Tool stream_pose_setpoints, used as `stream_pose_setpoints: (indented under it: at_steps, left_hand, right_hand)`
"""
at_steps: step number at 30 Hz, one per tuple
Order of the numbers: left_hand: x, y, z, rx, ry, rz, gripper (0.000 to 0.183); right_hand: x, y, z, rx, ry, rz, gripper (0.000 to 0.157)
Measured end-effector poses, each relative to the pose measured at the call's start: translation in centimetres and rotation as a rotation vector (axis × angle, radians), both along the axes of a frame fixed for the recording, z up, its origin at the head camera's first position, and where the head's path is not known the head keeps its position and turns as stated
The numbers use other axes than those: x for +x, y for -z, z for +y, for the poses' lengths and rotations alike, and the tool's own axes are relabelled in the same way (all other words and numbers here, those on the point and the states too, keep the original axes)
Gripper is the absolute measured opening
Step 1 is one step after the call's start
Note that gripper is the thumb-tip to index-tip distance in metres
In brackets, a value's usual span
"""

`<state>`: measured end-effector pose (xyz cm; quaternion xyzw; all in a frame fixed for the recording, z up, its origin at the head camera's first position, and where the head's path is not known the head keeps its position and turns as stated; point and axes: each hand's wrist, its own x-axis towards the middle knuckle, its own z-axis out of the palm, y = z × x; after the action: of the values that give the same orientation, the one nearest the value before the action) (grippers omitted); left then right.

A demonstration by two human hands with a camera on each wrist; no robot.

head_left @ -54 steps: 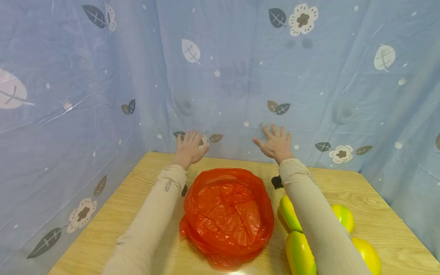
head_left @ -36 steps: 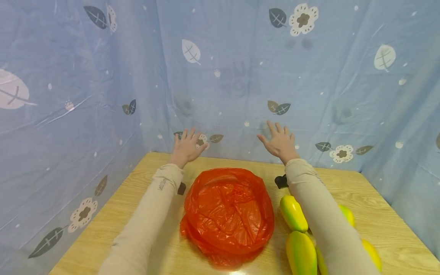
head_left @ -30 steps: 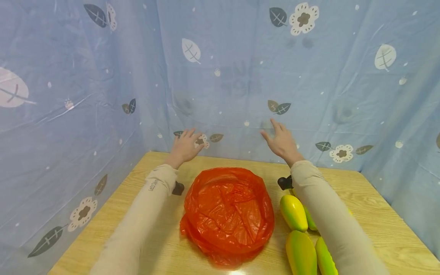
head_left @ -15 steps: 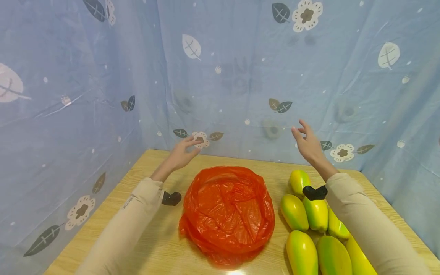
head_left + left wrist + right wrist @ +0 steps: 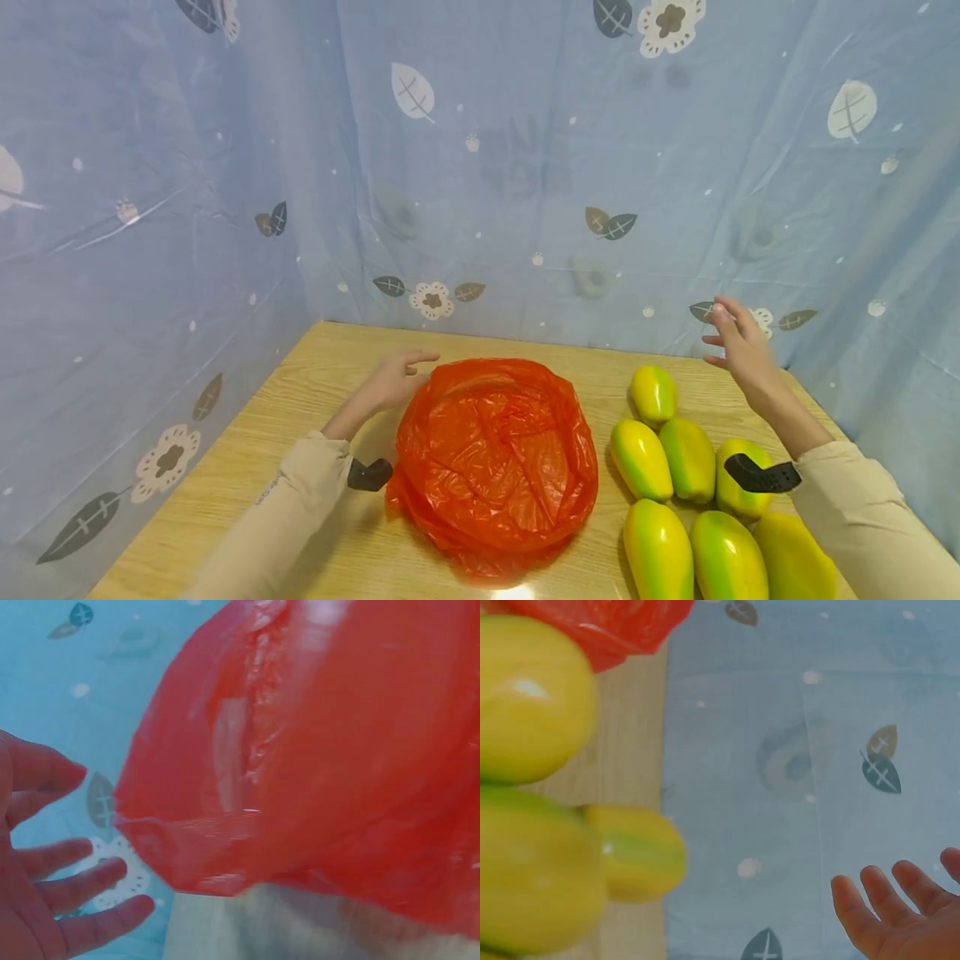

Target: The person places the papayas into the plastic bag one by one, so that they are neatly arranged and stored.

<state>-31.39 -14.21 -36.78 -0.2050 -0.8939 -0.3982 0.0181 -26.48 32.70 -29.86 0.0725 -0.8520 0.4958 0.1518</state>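
Observation:
A red plastic bag (image 5: 498, 537) stands with its mouth spread wide in the middle of the table. Just beyond its left rim is my left hand (image 5: 392, 382), fingers loosely extended. In the left wrist view a gap separates these fingers (image 5: 86, 889) from the bag. My right hand (image 5: 748, 354) hovers at the right, above and behind a group of yellow-green mangoes (image 5: 651, 546). It holds nothing, and its fingers (image 5: 885, 896) are relaxed and slightly bent. The nearest fruits include a mango (image 5: 742, 492) partly covered by the black wrist camera.
The mangoes stand in rows on the right side of the wooden table (image 5: 300, 417). A blue curtain (image 5: 510, 167) with leaf and flower prints surrounds the table at the back and both sides. A black wrist camera (image 5: 369, 475) juts from the left sleeve near the bag.
Both hands have come back from the curtain. The left lowered to the bag's left side; the right swung rightward and down over the mangoes, uncovering more of them. The bag stays in place.

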Motion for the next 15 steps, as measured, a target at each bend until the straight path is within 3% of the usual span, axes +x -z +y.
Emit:
stream_pose_setpoints:
  at_steps: [4,8,11,15]
  left_hand:
    - [0.3,1.1,0.2,0.040,0.001,-0.055,0.040]
    - [0.4,1.6,0.5,0.069,-0.012,-0.096,0.039]
    - [0.2,1.8,0.8,0.043,-0.035,-0.083,0.040]
    - [0.1,1.9,1.0,0.015,-0.041,-0.049,0.043]
  right_hand:
    - [1.8,1.3,2.1,-0.061,-0.066,-0.047,0.064]
    - [3.3,2.5,4.0,-0.301,-0.205,-0.079,0.051]
    - [4.4,3.3,5.2,-0.525,-0.332,-0.092,0.036]
    - [5.8,4.4,6.6,-0.668,-0.453,-0.107,0.038]
